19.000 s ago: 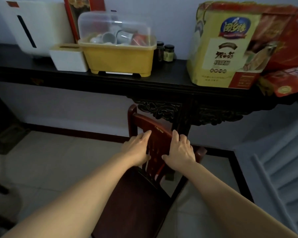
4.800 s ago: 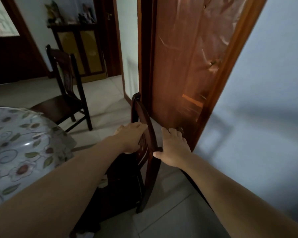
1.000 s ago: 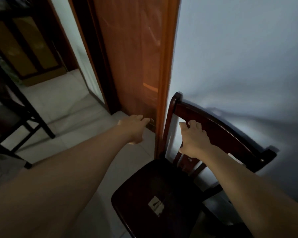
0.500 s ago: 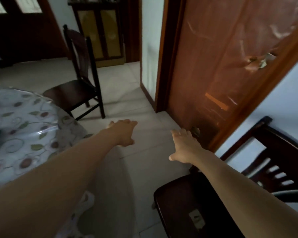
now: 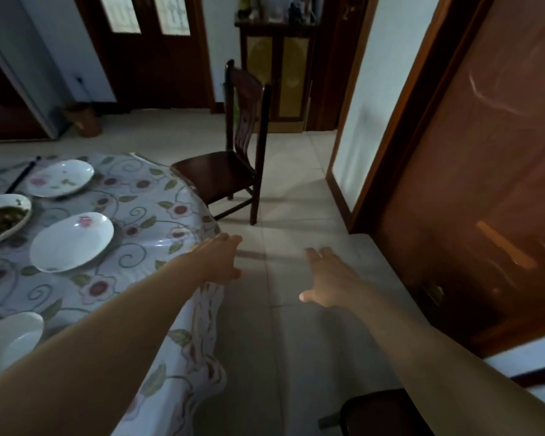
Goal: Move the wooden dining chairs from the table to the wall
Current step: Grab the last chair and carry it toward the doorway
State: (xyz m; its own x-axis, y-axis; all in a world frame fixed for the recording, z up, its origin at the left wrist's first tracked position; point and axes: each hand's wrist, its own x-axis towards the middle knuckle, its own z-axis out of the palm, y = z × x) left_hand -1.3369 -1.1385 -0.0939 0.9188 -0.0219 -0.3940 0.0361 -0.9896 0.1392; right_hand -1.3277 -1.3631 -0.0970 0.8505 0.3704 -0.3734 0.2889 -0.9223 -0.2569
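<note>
bench (image 5: 158,196): left side, flowered cloth, white plates on top
chair (image 5: 233,165): upright at far edge of bench, seat tucked toward it, well ahead of both hands
left hand (image 5: 219,261): empty, fingers spread, over bench edge
right hand (image 5: 328,278): empty, fingers spread, above floor

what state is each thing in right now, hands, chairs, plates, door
left hand: open, empty, over the table edge
right hand: open, empty, above the floor
chair at the table: upright, seat partly under the table
near plate: empty
far plate: almost empty, a few scraps
dish: holds dark greens
wooden door: open
</note>
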